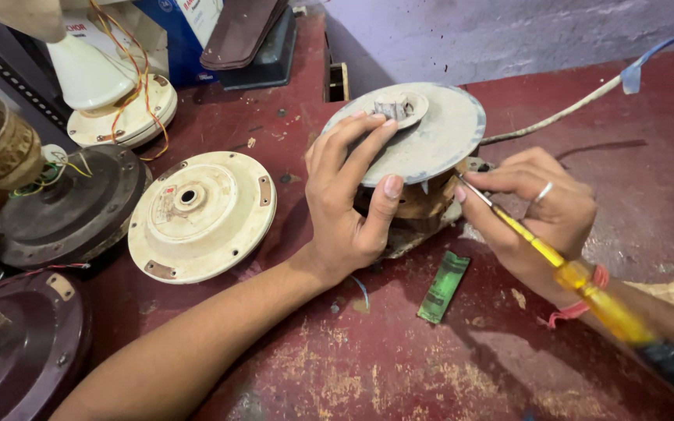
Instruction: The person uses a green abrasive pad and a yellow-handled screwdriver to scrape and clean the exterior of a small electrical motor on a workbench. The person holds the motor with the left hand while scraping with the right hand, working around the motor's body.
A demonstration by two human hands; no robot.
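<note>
Left hand: the left hand [346, 204] lay over the near edge of the grey motor [419, 148], fingers spread across its top plate and thumb pressed against the side below, steadying it.
Right hand: the right hand [544, 210] was closed in a pinch around a yellow-handled screwdriver [579, 279], a ring on one finger and a red thread at the wrist.
Screwdriver: its metal tip reached the motor's right side, just under the plate's rim; the handle ran back down toward the lower right corner.
Motor: it stood at the middle of the dark red table [399, 366], its round plate tilted, with a brown winding showing beneath.
Cable: a pale cable [563, 113] ran from the motor's right side toward the upper right.
Green strip: a small green strip [444, 286] lay flat on the table, near and below the motor, between the two wrists.
Cream cover: a round cream cover [201, 216] lay just left of the left hand.
Other parts: a dark cover [68, 206] with loose wires lay farther left, and a maroon cover [21, 343] at the lower left corner.
</note>
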